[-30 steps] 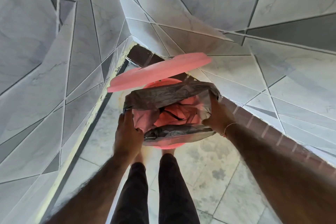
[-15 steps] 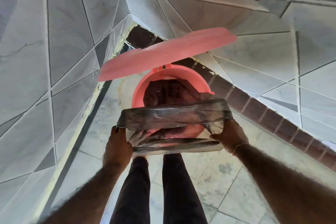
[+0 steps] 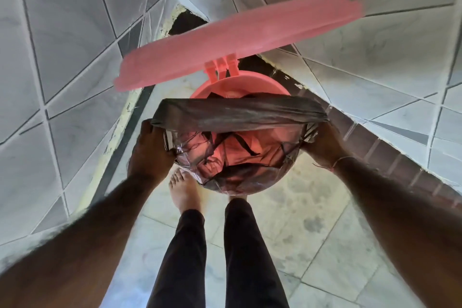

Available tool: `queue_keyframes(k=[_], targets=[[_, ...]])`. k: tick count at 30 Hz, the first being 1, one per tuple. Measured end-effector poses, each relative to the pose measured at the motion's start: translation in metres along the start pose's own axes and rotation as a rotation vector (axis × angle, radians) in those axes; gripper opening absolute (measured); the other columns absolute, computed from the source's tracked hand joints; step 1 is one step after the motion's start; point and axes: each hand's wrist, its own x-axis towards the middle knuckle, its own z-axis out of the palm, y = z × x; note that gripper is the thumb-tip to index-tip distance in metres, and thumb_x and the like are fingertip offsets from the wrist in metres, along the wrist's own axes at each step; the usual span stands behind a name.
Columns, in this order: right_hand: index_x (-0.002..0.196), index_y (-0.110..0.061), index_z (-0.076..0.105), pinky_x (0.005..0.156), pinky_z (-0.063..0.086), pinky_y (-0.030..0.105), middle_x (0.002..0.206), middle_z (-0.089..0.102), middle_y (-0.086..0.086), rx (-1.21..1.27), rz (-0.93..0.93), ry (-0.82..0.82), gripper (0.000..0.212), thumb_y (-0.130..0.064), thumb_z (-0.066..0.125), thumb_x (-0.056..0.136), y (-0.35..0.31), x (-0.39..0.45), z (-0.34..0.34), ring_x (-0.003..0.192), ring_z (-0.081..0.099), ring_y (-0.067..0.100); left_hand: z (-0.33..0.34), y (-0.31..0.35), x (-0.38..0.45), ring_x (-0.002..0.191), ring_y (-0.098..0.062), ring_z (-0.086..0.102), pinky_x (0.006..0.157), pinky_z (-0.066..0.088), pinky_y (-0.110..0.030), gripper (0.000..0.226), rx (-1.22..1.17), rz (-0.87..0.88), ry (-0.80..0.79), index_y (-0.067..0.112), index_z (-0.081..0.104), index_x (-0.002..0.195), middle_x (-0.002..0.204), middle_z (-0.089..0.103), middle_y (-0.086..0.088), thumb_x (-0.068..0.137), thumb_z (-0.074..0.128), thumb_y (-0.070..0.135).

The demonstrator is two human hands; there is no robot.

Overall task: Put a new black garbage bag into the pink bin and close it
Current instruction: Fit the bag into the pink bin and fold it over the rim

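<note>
The pink bin (image 3: pixel 240 84) stands on the floor in a tiled corner, its pink lid (image 3: pixel 237 40) raised on the back hinge. A thin black garbage bag (image 3: pixel 237 114) hangs inside it, pink showing through the plastic. The bag's mouth is stretched wide: its near edge wraps over the bin's front rim, its far edge is pulled taut across the middle of the opening. My left hand (image 3: pixel 150 150) grips the bag's left edge beside the bin. My right hand (image 3: pixel 325 142) grips the right edge.
Grey tiled walls (image 3: pixel 62 57) close in on the left and the back right, with a dark brick skirting (image 3: pixel 390 155) along the right. My bare left foot (image 3: pixel 183 190) and legs in black trousers (image 3: pixel 212 257) stand just in front of the bin on the tiled floor.
The bag's mouth has been pulled wider and lower, from crumpled above the bin to stretched over its front rim. The camera has come closer and the lid looks larger.
</note>
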Motion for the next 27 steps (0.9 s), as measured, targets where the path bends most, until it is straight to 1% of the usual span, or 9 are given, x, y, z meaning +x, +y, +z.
queue_keyframes(k=[3,6,10,15,17,19,22,24,27], targets=[[0.118,-0.021,0.063,0.096,0.048,0.029,0.117,0.069,0.002,0.084,0.006,-0.008,0.043,-0.01,0.067,0.077,-0.018,0.013,-0.016,0.109,0.062,0.018,-0.014,0.008,0.009,0.105,-0.043,0.057,0.086,0.051,-0.049,0.058,-0.013,0.01,-0.058,0.006,0.05,0.124,0.121,0.051,-0.021,0.072,0.074,0.003],[0.109,-0.008,0.067,0.064,0.052,0.016,0.097,0.066,0.008,0.217,0.221,-0.142,0.032,0.004,0.054,0.082,-0.038,0.027,-0.03,0.091,0.06,0.02,-0.03,0.022,0.023,0.103,-0.046,0.059,0.084,0.052,-0.049,0.048,0.08,0.05,-0.068,0.009,0.05,0.124,0.112,0.055,-0.023,0.081,0.069,0.019],[0.089,-0.016,0.063,0.047,0.049,0.016,0.075,0.063,0.004,0.33,0.319,-0.385,0.026,0.004,0.046,0.09,-0.077,0.043,-0.045,0.067,0.065,0.013,-0.052,0.046,0.043,0.105,-0.042,0.063,0.084,0.053,-0.043,0.054,0.162,0.005,-0.172,0.02,0.046,0.137,0.121,0.064,-0.023,0.085,0.059,0.023],[0.091,-0.019,0.063,0.039,0.041,0.018,0.073,0.056,0.0,0.553,0.463,-0.247,0.007,-0.019,0.056,0.09,-0.108,0.055,-0.03,0.049,0.05,0.008,-0.057,0.077,0.057,0.096,-0.04,0.065,0.069,0.048,-0.034,0.037,-0.18,-0.225,-0.069,0.002,0.067,0.104,0.106,0.07,-0.025,0.079,0.049,0.023],[0.083,-0.014,0.066,0.046,0.05,0.021,0.074,0.062,0.003,0.462,0.348,-0.086,0.01,-0.019,0.058,0.086,-0.112,0.061,-0.019,0.057,0.059,0.015,-0.052,0.083,0.053,0.101,-0.04,0.064,0.082,0.054,-0.04,0.042,-0.219,-0.265,-0.031,0.006,0.066,0.11,0.112,0.069,-0.021,0.08,0.051,0.03],[0.09,-0.008,0.072,0.072,0.056,0.03,0.085,0.072,0.007,0.274,0.231,0.084,0.023,-0.025,0.059,0.082,-0.119,0.061,-0.012,0.08,0.067,0.024,-0.045,0.087,0.045,0.108,-0.039,0.062,0.089,0.051,-0.039,0.046,-0.155,-0.228,0.002,0.01,0.062,0.119,0.12,0.067,-0.019,0.087,0.052,0.042],[0.092,-0.012,0.073,0.077,0.051,0.026,0.09,0.072,0.0,0.126,0.018,0.193,0.029,-0.032,0.056,0.08,-0.126,0.056,-0.007,0.085,0.065,0.017,-0.037,0.089,0.039,0.107,-0.033,0.062,0.084,0.046,-0.034,0.04,-0.217,-0.099,0.07,0.018,0.063,0.118,0.116,0.069,-0.012,0.09,0.051,0.044],[0.096,-0.015,0.074,0.082,0.047,0.021,0.097,0.072,0.0,0.215,-0.039,0.187,0.024,-0.029,0.058,0.084,-0.131,0.058,-0.011,0.089,0.065,0.012,-0.034,0.091,0.037,0.109,-0.026,0.061,0.089,0.043,-0.029,0.038,-0.264,0.064,0.103,0.023,0.06,0.127,0.119,0.069,-0.007,0.092,0.052,0.033],[0.085,-0.009,0.077,0.082,0.053,0.032,0.087,0.076,0.01,0.456,0.04,0.187,0.026,-0.029,0.06,0.085,-0.129,0.077,-0.016,0.085,0.07,0.022,-0.033,0.09,0.045,0.115,-0.026,0.06,0.092,0.039,-0.027,0.039,-0.313,0.095,0.059,0.02,0.057,0.133,0.129,0.065,-0.009,0.095,0.051,0.031]])
